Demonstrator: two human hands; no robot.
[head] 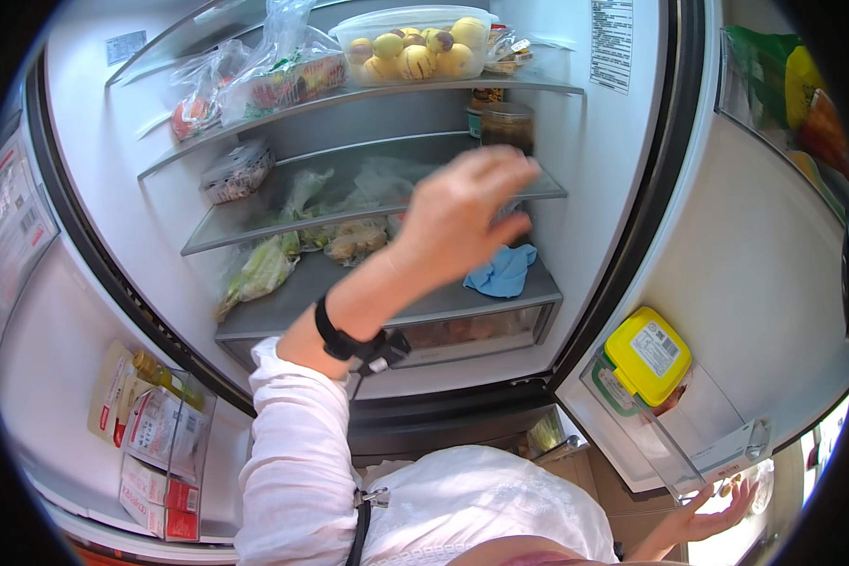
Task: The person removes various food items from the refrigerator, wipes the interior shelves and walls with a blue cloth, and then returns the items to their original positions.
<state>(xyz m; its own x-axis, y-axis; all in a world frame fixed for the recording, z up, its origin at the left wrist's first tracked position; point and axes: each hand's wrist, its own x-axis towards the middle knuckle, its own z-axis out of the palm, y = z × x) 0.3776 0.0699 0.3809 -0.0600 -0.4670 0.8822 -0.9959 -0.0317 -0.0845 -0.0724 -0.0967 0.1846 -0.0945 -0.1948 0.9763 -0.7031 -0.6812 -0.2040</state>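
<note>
My left hand, blurred, reaches across the middle of an open refrigerator, its fingers extended and thumb apart, with nothing visible in it. Beyond its fingertips a lidded jar with brown contents stands on the middle glass shelf. Below the hand a crumpled light blue cloth lies on the bottom shelf. At the lower right my right hand is palm up beside the door bin. A clear container with small brownish pieces shows at its fingers; whether I grip it is unclear.
On the upper shelf stand a clear tub of yellow fruit and bagged produce. Wrapped greens lie low on the left. The right door bin holds a yellow-lidded box; the left bin holds red-and-white cartons.
</note>
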